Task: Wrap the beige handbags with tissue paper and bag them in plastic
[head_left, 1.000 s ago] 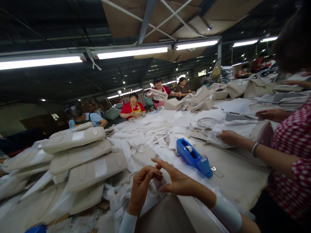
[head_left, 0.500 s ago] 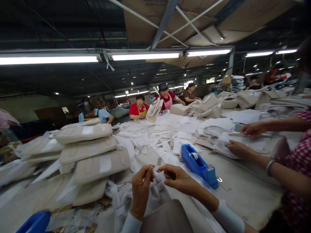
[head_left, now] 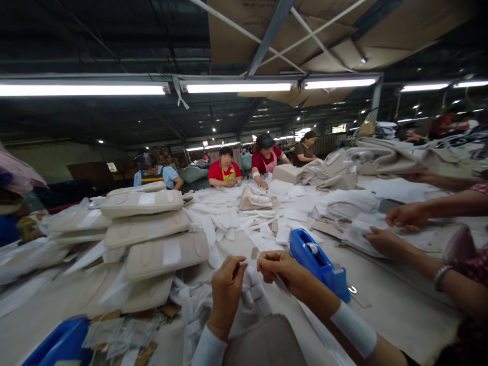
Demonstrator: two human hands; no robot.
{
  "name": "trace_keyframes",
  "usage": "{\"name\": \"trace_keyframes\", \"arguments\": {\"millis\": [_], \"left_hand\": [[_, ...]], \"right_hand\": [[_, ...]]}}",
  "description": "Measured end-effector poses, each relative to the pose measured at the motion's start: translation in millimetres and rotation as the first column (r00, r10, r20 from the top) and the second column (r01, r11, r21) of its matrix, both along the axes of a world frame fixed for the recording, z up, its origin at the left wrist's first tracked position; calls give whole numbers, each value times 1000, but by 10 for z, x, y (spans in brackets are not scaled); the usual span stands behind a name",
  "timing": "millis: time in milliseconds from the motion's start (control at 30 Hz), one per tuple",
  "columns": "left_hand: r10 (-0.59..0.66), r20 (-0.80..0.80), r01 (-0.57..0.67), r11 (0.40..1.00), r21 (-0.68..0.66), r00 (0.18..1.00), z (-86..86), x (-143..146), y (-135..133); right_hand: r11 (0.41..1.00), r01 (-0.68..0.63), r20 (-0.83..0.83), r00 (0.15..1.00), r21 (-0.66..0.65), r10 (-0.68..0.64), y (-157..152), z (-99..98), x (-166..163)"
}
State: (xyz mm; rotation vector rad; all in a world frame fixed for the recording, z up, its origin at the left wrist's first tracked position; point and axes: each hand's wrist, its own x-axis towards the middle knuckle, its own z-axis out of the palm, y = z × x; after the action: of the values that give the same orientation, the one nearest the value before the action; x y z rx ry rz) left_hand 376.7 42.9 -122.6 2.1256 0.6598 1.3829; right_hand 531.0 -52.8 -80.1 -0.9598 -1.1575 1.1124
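At the near edge of the worktop (head_left: 381,310), both hands are pinching a white paper strip (head_left: 254,284), crumpled and soft, over a beige bag (head_left: 267,340). Left hand (head_left: 225,295) fingers are clenched on it; right hand (head_left: 280,269) fingers are gripping its other end. Risk: thin strip tearing if pulled apart, or snagging in the loose strip pile (head_left: 232,223). Glossy blue tape dispenser (head_left: 318,263) is sitting just beside the right hand, easily knocked. Padded beige panels (head_left: 152,229) are lying stacked to the left.
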Motion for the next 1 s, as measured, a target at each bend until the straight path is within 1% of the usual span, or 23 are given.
{"name": "trace_keyframes", "arguments": {"millis": [133, 267, 367, 467, 567, 633, 700, 767, 800, 900, 1000], "left_hand": [[45, 33, -44, 998, -53, 998, 19, -17, 19], [69, 113, -47, 981, -188, 991, 24, -54, 73], [89, 160, -41, 959, -281, 983, -23, -73, 156], [107, 153, -51, 941, -335, 982, -90, -84, 249], [147, 125, -87, 916, -392, 981, -139, -98, 322], [201, 72, -155, 898, -413, 977, -159, -112, 350], [253, -33, -244, 880, -407, 967, -184, -124, 356], [275, -188, -328, 867, -376, 943, -222, -124, 344], [277, -275, -365, 861, -355, 921, -244, -119, 334], [261, -504, -449, 843, -296, 823, -303, -97, 311], [230, -636, -481, 839, -253, 736, -306, -92, 307]], "right_hand": [[999, -30, 28, 999, -29, 30, 89, 68, 33], [992, -55, 81, 995, -115, 64, 241, 93, 106], [983, -31, 150, 987, -180, 58, 395, 110, 140], [973, 6, 237, 970, -230, 50, 560, 156, 151], [977, 58, 296, 955, -206, 6, 727, 235, 190], [983, 121, 320, 945, -142, -70, 852, 279, 250], [976, 203, 350, 922, -75, -164, 1001, 279, 322], [962, 270, 408, 883, -38, -232, 1175, 209, 379], [957, 289, 450, 859, -34, -243, 1268, 145, 396], [954, 288, 597, 781, -81, -185, 1549, -127, 399], [957, 246, 701, 710, -151, -72, 1776, -418, 351]]}}
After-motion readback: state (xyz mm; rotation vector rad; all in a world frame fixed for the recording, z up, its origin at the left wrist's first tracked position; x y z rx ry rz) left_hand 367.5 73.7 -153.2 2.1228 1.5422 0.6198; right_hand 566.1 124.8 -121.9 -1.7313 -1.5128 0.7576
